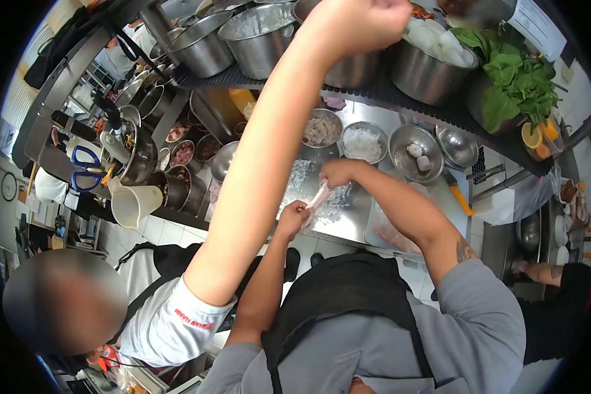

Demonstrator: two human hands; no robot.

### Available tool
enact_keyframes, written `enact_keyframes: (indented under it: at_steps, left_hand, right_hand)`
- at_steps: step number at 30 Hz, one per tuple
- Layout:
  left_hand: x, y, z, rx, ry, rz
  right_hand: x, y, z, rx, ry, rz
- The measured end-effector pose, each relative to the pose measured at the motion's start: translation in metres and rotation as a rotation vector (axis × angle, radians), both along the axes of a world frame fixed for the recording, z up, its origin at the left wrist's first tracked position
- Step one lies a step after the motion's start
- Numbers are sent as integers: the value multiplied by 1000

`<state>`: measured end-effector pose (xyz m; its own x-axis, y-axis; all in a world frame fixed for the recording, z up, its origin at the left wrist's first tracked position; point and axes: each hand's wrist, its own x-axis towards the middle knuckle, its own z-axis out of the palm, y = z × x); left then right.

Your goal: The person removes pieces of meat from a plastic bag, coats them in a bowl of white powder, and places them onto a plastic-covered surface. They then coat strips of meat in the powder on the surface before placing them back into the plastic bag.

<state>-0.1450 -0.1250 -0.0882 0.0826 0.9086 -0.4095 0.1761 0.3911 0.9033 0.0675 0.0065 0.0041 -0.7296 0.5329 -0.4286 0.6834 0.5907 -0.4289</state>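
Note:
Between my two hands a pale pink strip, perhaps raw meat (318,198), is stretched above the steel counter (348,220). My left hand (294,217) is closed on its lower end, and my right hand (338,172) grips the upper end. White powder (298,180) lies scattered on the metal beneath them. Just beyond my right hand stand a bowl of white powder (362,142) and a bowl of pale, lumpy stuff (322,127). To their right, a steel bowl (418,152) holds a few whitish pieces. Below my right forearm is a clear tray (394,226) with pinkish contents.
A co-worker's arm (262,157) reaches across from the left toward the upper shelf (374,92). Large steel pots (259,39) and leafy greens (515,79) stand up there. An orange-handled tool (461,197) lies at right; blue-handled scissors (85,167) are at left.

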Motion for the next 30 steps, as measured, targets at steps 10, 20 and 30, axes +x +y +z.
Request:
enact_keyframes:
  at_steps: [10,20,30]
  left_hand:
    - [22,39,-66,-72,407,241]
    - [30,12,-35,40,867,238]
    - [36,-24,-25,472,1138,-300]
  right_hand:
    - [-21,37,-79,360,-130,-107]
    - [-22,39,-117,567,82,-384]
    - [-23,-40,-115,507,62,-161]
